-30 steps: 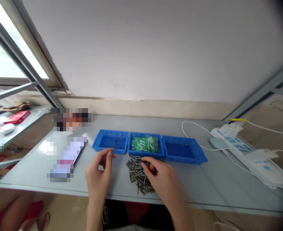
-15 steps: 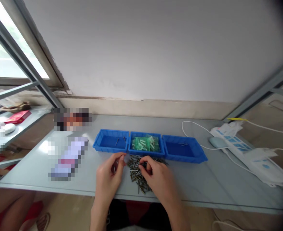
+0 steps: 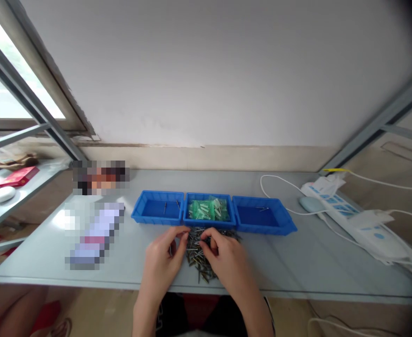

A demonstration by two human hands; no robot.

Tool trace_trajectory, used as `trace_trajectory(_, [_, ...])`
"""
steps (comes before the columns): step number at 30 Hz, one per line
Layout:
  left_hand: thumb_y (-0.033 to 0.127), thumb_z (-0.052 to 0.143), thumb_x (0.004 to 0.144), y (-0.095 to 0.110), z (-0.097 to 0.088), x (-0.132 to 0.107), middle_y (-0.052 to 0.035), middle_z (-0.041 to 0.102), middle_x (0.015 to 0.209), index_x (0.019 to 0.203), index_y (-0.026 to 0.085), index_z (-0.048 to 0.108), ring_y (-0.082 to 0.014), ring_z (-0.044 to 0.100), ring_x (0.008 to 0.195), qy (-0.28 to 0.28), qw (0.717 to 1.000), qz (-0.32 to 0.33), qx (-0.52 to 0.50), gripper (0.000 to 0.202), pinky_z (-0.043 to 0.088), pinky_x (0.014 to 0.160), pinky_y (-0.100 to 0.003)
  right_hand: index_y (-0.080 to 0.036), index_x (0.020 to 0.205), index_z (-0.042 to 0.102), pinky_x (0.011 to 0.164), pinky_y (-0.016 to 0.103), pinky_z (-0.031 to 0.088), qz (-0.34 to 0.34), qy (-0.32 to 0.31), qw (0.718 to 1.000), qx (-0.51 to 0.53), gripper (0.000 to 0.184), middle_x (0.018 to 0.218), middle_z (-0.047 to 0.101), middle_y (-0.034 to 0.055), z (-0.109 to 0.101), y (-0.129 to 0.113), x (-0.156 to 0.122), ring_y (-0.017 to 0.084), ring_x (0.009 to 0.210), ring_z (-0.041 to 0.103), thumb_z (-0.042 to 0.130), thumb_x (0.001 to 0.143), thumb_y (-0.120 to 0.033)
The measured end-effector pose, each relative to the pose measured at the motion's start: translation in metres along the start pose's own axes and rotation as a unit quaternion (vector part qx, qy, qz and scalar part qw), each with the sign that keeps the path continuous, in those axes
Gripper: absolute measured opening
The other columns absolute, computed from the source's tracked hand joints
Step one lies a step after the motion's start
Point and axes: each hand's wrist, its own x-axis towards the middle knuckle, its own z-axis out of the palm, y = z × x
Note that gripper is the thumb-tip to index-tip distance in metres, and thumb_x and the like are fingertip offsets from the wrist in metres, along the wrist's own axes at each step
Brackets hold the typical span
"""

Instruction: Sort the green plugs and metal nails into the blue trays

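A heap of thin metal screw-like pieces (image 3: 198,269), some with brassy ends, lies on the grey table between my hands. My left hand (image 3: 165,252) is at the heap's left edge, thumb and forefinger pinched together. Over the heap's right part, my right hand (image 3: 225,257) also pinches with thumb and forefinger. What either pinch holds is too small to make out. Behind the heap stand three blue trays in a row. Two thin pieces lie in the left tray (image 3: 149,220), green packets (image 3: 207,209) fill the middle tray (image 3: 209,223), and a few pieces lie in the right tray (image 3: 279,229).
A blurred-out flat item (image 3: 97,234) lies on the table (image 3: 121,274) at left, with another blurred item (image 3: 102,178) behind it. At right are a white power strip (image 3: 346,210), cables and a pale blue mouse-like object (image 3: 311,204). A person's leg (image 3: 19,311) shows lower left.
My left hand has moved slightly right, closer to the heap and to my right hand. My right hand stays pinched over the heap. The whole view has shifted a little.
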Motion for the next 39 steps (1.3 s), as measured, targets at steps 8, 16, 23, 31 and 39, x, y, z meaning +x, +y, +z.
trace_trajectory(8, [0.032,0.058,0.106,0.005,0.000,0.002,-0.0001,0.074,0.099,0.115,0.028,0.077,-0.0153,0.065,0.077,-0.060,0.997,0.017,0.041,0.021,0.046,0.069,-0.027,-0.025,0.104,0.073,0.059,0.027,0.032,-0.011,0.007,1.000,-0.011,0.010,0.066,0.063,-0.0064,-0.004,0.001,0.004,0.016,0.060,0.061,0.072,0.098,-0.017])
trace_trajectory(16, [0.031,0.059,0.104,0.001,0.006,0.000,0.0011,0.071,0.092,0.111,0.030,0.078,-0.0146,0.062,0.068,-0.069,0.996,0.002,0.060,0.020,0.043,0.064,-0.026,-0.026,0.096,0.074,0.058,0.027,0.029,-0.004,0.009,1.000,-0.002,0.010,0.064,0.060,-0.0065,0.000,0.001,0.002,0.015,0.059,0.059,0.070,0.098,-0.016])
trace_trajectory(23, [0.028,0.060,0.101,0.004,0.009,0.004,0.0019,0.069,0.090,0.097,0.028,0.076,-0.0139,0.062,0.067,-0.080,0.994,0.008,0.080,0.016,0.043,0.065,-0.025,-0.025,0.093,0.073,0.058,0.028,0.029,-0.018,0.020,1.000,0.010,0.011,0.065,0.060,-0.0065,0.001,0.003,0.003,0.015,0.059,0.058,0.071,0.096,-0.014])
trace_trajectory(31, [0.032,0.059,0.103,0.009,0.009,0.002,0.0013,0.068,0.080,0.093,0.023,0.072,-0.0122,0.056,0.058,0.001,0.998,0.057,-0.016,0.018,0.046,0.058,-0.023,-0.025,0.109,0.075,0.062,0.026,0.044,-0.019,0.094,0.983,0.154,0.015,0.072,0.068,-0.0033,-0.012,0.006,-0.004,0.016,0.061,0.061,0.064,0.103,-0.031])
trace_trajectory(39, [0.032,0.068,0.097,0.008,0.013,0.011,0.0043,0.068,0.069,0.093,0.024,0.075,-0.0110,0.058,0.055,0.004,0.990,0.108,-0.091,0.012,0.049,0.054,-0.019,-0.023,0.093,0.077,0.064,0.022,0.047,-0.072,0.092,0.958,0.264,0.014,0.083,0.073,-0.0019,-0.027,-0.020,-0.003,0.012,0.067,0.062,0.066,0.099,-0.019])
